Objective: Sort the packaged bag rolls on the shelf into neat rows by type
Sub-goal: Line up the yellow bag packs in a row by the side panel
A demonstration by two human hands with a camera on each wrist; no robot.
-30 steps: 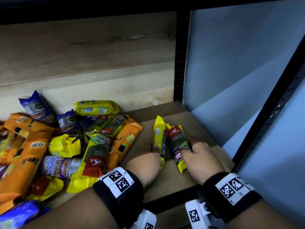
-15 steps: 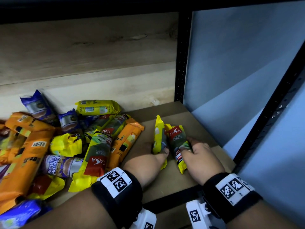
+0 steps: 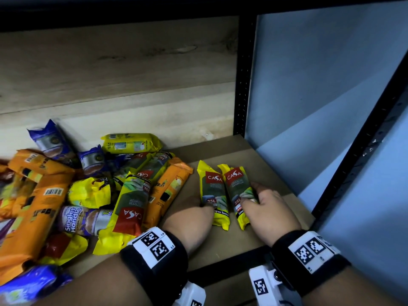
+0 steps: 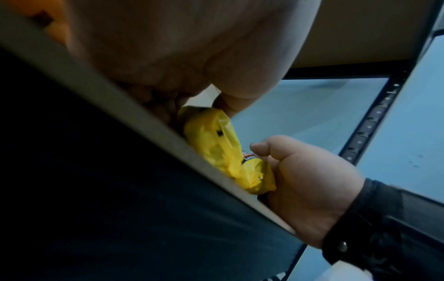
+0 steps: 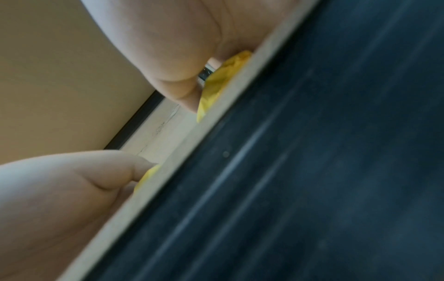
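Two yellow plastic-wrapped CASA bag rolls (image 3: 225,195) are lying side by side near the brown shelf (image 3: 276,186) front-right corner; left hand (image 3: 187,219) gripping the left one, right hand (image 3: 268,214) gripping the right.

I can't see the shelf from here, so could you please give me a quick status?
Left hand grips left Casa roll; right hand grips right Casa roll. Both flat, side by side. Unsorted pile left, clear of them.

Seen from below the shelf board's pale edge (image 5: 168,171), the right hand (image 5: 173,38) fills the top, its thumb against a yellow crinkled package (image 5: 216,85) on the board. Lower left, the left hand (image 5: 60,190) touches another yellow package (image 5: 146,177). The dark underside is blurred.
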